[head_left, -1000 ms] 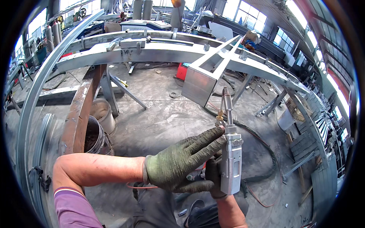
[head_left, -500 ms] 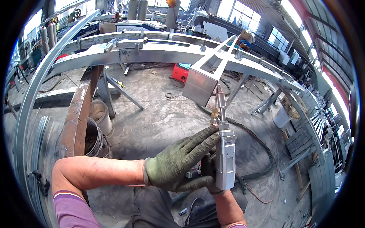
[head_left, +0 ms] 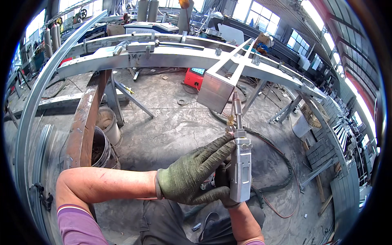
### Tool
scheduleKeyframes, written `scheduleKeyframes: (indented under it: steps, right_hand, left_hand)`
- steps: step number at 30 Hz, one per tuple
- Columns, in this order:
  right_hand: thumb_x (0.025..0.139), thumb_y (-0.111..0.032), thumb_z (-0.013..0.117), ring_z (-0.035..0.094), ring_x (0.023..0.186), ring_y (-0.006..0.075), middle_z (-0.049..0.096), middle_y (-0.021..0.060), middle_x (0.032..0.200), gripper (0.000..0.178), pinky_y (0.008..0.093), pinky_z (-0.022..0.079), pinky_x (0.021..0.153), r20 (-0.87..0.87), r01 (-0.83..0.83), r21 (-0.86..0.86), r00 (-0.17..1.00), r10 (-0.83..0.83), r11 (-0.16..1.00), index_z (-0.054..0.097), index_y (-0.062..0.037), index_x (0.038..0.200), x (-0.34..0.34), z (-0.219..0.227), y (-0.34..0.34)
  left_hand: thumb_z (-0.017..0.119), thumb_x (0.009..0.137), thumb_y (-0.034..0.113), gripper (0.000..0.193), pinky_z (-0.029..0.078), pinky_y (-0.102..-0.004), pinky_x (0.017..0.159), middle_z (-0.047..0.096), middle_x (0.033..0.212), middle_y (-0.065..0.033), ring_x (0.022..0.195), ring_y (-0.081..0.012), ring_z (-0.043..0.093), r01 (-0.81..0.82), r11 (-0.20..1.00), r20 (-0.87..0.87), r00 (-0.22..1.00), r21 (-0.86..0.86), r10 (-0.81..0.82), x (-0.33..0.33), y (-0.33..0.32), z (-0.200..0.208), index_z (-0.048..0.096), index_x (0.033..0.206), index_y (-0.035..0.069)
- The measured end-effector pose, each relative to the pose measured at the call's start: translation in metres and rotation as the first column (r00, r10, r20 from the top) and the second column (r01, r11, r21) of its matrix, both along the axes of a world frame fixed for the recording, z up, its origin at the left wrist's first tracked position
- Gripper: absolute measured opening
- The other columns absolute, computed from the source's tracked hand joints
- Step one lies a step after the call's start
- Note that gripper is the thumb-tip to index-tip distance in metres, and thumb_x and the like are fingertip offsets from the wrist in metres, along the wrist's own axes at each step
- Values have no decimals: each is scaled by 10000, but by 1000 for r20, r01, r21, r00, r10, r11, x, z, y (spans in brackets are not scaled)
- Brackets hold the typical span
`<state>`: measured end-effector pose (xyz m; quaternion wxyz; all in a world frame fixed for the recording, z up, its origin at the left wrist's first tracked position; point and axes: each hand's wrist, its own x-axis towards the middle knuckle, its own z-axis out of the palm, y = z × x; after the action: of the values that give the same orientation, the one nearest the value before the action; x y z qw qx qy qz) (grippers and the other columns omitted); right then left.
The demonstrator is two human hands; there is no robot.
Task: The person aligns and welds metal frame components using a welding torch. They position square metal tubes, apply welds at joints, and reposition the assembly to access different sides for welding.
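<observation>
A silver handheld welding gun (head_left: pixel 241 173) with a copper-coloured nozzle points away from me, its tip just below the near end of a square metal tube (head_left: pixel 215 92). My left hand (head_left: pixel 192 173), in a green knit glove, lies against the gun's left side. Its fingers run together towards the brass wire-feed fitting (head_left: pixel 230 121), and its thumb side sits lower down by the body. Under the gun, my right hand (head_left: pixel 223 176) is gloved and closed round its lower part; most of its fingers are hidden behind the gun and left hand.
A long metal beam (head_left: pixel 171 61) on legs crosses ahead, carrying the square tube. On the floor behind stands a red machine (head_left: pixel 193 78). A hose (head_left: pixel 281 185) curls at right. Buckets (head_left: pixel 109 127) and a rusty beam (head_left: pixel 83 126) stand left; stacked metal pieces (head_left: pixel 322 155) lie right.
The gun has turned slightly and its rear end has shifted a little left and up. Both hands keep their places on it.
</observation>
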<state>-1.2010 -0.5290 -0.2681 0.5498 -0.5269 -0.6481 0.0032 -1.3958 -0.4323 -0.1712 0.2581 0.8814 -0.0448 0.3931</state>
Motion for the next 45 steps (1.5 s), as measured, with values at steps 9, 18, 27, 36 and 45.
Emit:
scheduleKeyframes:
  steps: [9, 18, 27, 36, 45]
  right_hand:
    - [944, -170, 823, 664, 772, 282, 633, 57, 812, 145, 434, 522, 722, -42, 63, -101, 997, -67, 993, 741, -60, 991, -5, 1, -3]
    - [936, -345, 856, 574, 701, 223, 559, 24, 782, 339, 385, 462, 639, -188, -76, -34, 980, 69, 996, 656, -72, 911, -13, 17, -4]
    - [1026, -220, 820, 671, 788, 158, 632, 15, 821, 200, 337, 513, 679, -189, -52, -47, 981, 43, 998, 729, -43, 1019, -14, 17, -4]
    - [1020, -392, 854, 690, 840, 155, 705, 61, 1015, 475, 316, 546, 716, -283, -210, -52, 941, 187, 976, 702, 20, 1201, -3, -1, -6]
    - [993, -467, 863, 676, 799, 158, 671, -1, 892, 500, 342, 525, 704, -163, -125, -97, 981, 108, 987, 712, -21, 1163, 6, -13, 0]
  left_hand:
    - [827, 995, 368, 1067, 347, -545, 1334, 312, 1737, -408, 1624, -546, 364, 9, 1000, -7, 1000, -16, -9, 0, 2, 1, 224, 1722, -127]
    - [811, 1003, 358, 1047, 334, -541, 1339, 300, 1749, -401, 1631, -540, 358, -6, 1000, -16, 1000, -8, 5, -2, 2, 1, 223, 1727, -119]
    - [841, 981, 310, 1074, 303, -545, 1354, 267, 1779, -380, 1663, -512, 315, -7, 999, -24, 1000, -36, 6, -2, 2, -4, 204, 1742, -102]
    - [843, 988, 328, 1073, 302, -551, 1353, 274, 1779, -368, 1656, -509, 327, -13, 999, -14, 1000, -45, 13, -2, -1, -7, 208, 1741, -98]
    - [831, 985, 346, 1063, 356, -546, 1327, 321, 1746, -385, 1620, -529, 381, -30, 999, 10, 999, -16, 30, 0, 0, -8, 224, 1732, -106]
